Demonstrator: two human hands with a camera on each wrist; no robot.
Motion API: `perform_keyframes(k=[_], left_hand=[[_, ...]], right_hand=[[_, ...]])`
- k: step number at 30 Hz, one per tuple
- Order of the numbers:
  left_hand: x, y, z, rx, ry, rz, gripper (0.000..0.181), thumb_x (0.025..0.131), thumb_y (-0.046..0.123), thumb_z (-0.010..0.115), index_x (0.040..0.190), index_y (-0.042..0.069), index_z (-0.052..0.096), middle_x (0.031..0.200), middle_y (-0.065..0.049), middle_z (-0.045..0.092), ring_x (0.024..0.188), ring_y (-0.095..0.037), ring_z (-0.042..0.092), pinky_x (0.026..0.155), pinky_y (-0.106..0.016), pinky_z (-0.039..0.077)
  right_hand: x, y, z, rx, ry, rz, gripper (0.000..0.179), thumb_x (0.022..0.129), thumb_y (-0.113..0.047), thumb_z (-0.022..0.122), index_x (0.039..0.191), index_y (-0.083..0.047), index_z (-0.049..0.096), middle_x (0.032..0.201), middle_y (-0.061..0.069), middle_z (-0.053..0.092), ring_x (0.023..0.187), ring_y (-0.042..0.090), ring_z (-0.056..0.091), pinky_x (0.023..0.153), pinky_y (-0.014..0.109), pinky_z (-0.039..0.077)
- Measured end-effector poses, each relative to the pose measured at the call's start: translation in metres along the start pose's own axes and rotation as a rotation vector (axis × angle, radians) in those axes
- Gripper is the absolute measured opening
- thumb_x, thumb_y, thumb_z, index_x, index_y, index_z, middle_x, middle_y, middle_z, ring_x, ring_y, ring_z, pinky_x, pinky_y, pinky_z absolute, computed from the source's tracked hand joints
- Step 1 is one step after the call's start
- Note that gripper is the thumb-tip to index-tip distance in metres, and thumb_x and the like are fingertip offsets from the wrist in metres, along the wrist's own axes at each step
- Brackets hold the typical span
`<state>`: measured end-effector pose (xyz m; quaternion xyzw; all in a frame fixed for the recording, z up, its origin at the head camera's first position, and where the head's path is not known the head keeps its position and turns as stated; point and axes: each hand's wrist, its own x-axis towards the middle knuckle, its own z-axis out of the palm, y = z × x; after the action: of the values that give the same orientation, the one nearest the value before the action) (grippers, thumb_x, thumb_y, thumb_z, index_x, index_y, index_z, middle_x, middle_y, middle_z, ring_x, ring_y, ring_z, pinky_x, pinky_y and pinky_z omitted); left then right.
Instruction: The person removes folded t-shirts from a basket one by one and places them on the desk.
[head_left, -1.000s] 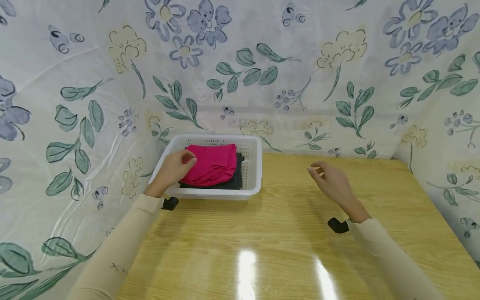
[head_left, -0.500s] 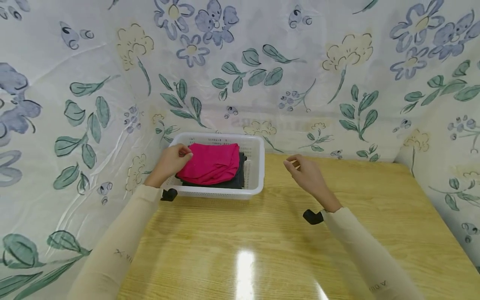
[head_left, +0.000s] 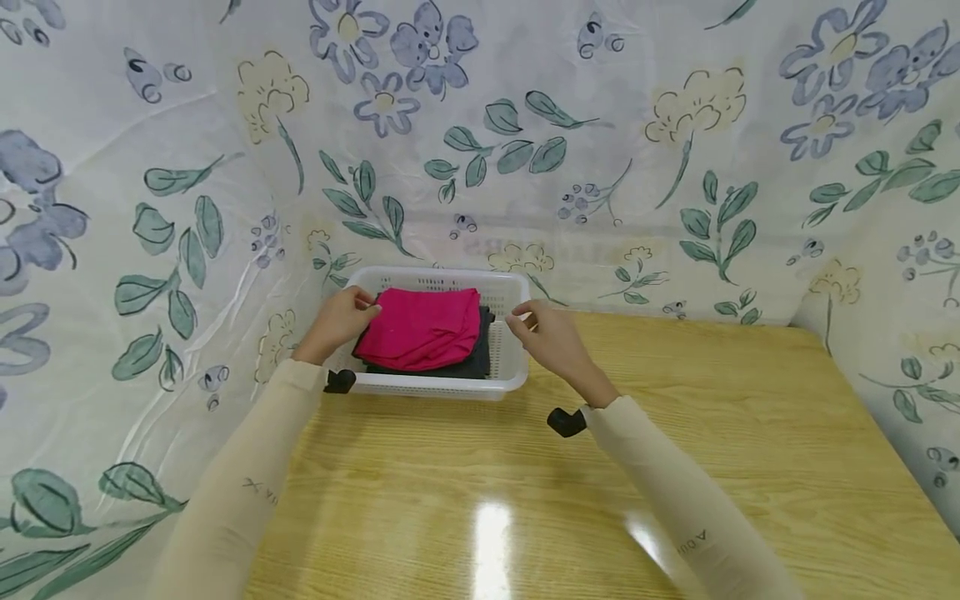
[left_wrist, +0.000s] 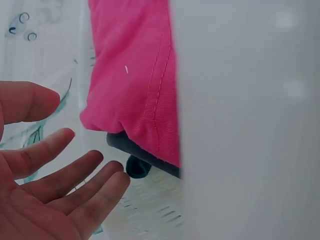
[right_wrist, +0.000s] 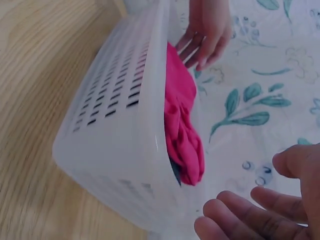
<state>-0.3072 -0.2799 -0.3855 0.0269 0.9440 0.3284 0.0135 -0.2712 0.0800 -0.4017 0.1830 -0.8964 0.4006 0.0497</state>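
Note:
A white plastic basket point(head_left: 517, 367) stands on the wooden table against the back wall. Inside it lies a folded pink garment point(head_left: 427, 325) on top of dark folded cloth point(head_left: 474, 362). My left hand point(head_left: 341, 321) is over the basket's left side, its fingertips beside the pink garment's left edge. In the left wrist view, the fingers point(left_wrist: 95, 190) are spread and hold nothing, near the dark cloth's corner. My right hand point(head_left: 551, 337) is at the basket's right rim. The right wrist view has its fingers point(right_wrist: 235, 215) loosely extended with nothing in them.
The wooden table point(head_left: 712, 417) extends to the right and toward me. A floral-patterned sheet point(head_left: 600, 150) hangs behind the table and along both sides, close to the basket's back and left. A dark wrist device point(head_left: 566, 422) sits under each wrist.
My right hand has moved left across the table to the basket's right rim. The left hand has shifted slightly left and stays over the basket's left side. The garments have not moved.

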Motion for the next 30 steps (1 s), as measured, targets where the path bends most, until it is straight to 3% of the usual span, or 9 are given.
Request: perform_keyframes(k=[7,12,16,20,24,30], left_hand=[[0.001,-0.013,-0.005,-0.076,-0.047,-0.056,0.05,0.107,0.024,0.051,0.139,-0.014,0.047,0.132,-0.033,0.057,0.118,-0.042,0.058,0.097,-0.049,0.049],[0.005,-0.008,-0.008,-0.124,-0.108,-0.069,0.049,0.107,0.023,0.051,0.137,-0.015,0.05,0.131,-0.031,0.057,0.113,-0.041,0.06,0.095,-0.048,0.053],[0.008,-0.005,-0.01,-0.159,-0.153,-0.111,0.049,0.107,0.023,0.05,0.136,-0.016,0.05,0.133,-0.03,0.054,0.116,-0.04,0.057,0.098,-0.048,0.052],[0.013,-0.002,-0.013,-0.201,-0.177,-0.151,0.051,0.107,0.023,0.05,0.137,-0.019,0.046,0.132,-0.031,0.052,0.115,-0.039,0.055,0.1,-0.049,0.051],[0.016,0.002,-0.016,-0.187,-0.195,-0.179,0.051,0.107,0.023,0.051,0.135,-0.019,0.047,0.124,-0.029,0.054,0.11,-0.036,0.057,0.099,-0.048,0.053],[0.016,0.006,-0.013,-0.124,-0.231,-0.233,0.04,0.105,0.023,0.054,0.119,-0.014,0.056,0.102,-0.019,0.059,0.089,-0.027,0.064,0.082,-0.039,0.059]], right_hand=[[0.016,-0.02,0.027,0.002,-0.062,-0.001,0.04,0.105,-0.038,0.058,0.128,-0.005,0.065,0.1,0.007,0.073,0.076,0.017,0.066,0.064,0.031,0.053],[0.025,-0.024,0.042,0.009,-0.054,0.012,0.036,0.105,-0.034,0.061,0.122,-0.003,0.067,0.095,0.007,0.072,0.074,0.016,0.064,0.069,0.032,0.053],[0.032,-0.024,0.049,0.062,-0.062,0.074,0.036,0.105,-0.032,0.06,0.122,-0.001,0.068,0.092,0.006,0.071,0.069,0.015,0.066,0.069,0.031,0.055],[0.042,-0.024,0.051,0.092,-0.074,0.15,0.045,0.105,-0.033,0.058,0.132,0.003,0.063,0.088,0.007,0.071,0.066,0.018,0.07,0.067,0.03,0.056],[0.049,-0.025,0.054,0.125,-0.088,0.208,0.05,0.106,-0.033,0.058,0.139,0.005,0.058,0.092,0.012,0.072,0.072,0.023,0.073,0.07,0.032,0.058],[0.052,-0.022,0.065,0.265,-0.135,0.272,0.044,0.105,-0.03,0.061,0.133,0.004,0.061,0.1,0.013,0.067,0.08,0.024,0.072,0.075,0.033,0.06]])
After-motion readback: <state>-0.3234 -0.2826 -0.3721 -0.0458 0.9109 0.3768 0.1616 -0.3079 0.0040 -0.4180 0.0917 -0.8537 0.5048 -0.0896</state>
